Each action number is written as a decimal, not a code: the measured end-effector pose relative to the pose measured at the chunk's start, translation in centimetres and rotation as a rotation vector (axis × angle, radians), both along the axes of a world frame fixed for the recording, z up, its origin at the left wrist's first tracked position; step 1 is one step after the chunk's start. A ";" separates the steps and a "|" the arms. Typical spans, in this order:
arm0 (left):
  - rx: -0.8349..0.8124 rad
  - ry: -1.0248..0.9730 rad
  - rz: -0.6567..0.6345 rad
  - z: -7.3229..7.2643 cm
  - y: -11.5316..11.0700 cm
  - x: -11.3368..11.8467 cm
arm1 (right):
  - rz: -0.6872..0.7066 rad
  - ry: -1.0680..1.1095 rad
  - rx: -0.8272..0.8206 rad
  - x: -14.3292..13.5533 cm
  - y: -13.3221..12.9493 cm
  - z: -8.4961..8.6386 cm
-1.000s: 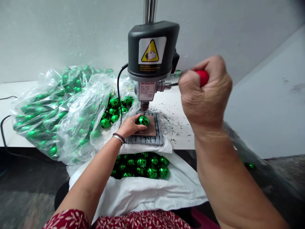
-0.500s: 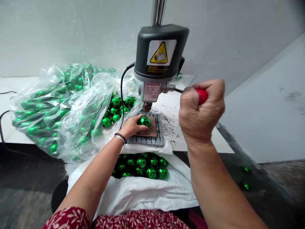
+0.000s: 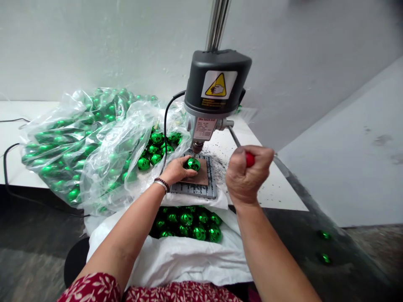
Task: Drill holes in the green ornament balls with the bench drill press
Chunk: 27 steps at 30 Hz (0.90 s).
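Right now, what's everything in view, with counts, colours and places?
Drill: one, dark grey, centre
Lever: one, silver, drill's right side
Knob: one, red, on lever
Plate: one, grey, below drill
Board: one, brown, on plate
Held ball: one, green, under drill
Bags: number unclear, clear, left
Bagged balls: many, green, left
Cloth: one, white, front
Cloth balls: many, green, on cloth
Floor balls: two, green, right
Table: one, white, middle
Shavings: many, dark, by plate
Cables: several, black, left
Wall: one, pale grey, back
Bracelets: two, brown and silver, lower centre
Garment: one, red, bottom
Left fingers: one set, bare, on held ball
Right fingers: one set, bare, on knob
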<state>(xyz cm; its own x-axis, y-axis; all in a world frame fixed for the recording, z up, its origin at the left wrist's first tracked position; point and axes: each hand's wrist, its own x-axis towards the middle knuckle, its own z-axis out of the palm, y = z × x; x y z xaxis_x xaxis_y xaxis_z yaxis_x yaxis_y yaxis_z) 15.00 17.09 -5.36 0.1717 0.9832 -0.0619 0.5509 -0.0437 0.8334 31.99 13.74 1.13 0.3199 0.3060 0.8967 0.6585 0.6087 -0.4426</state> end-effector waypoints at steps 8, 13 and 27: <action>0.110 0.067 0.007 -0.3 -0.6 0.1 | 0.057 0.026 -0.173 0.8 3.9 7.5; 0.215 0.012 -0.022 0.3 -3.3 -0.6 | 0.090 0.072 -0.460 1.0 4.9 11.4; 0.191 -0.061 -0.101 2.8 -12.7 -3.4 | 0.053 0.156 -0.485 0.2 3.7 11.2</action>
<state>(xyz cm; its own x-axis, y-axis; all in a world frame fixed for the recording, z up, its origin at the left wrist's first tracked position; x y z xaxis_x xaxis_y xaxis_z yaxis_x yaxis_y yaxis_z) 11.60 4.36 -2.60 0.2675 0.9538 0.1370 0.4847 -0.2561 0.8364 32.15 17.48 12.35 0.4118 0.6943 0.5902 0.5357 0.3395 -0.7731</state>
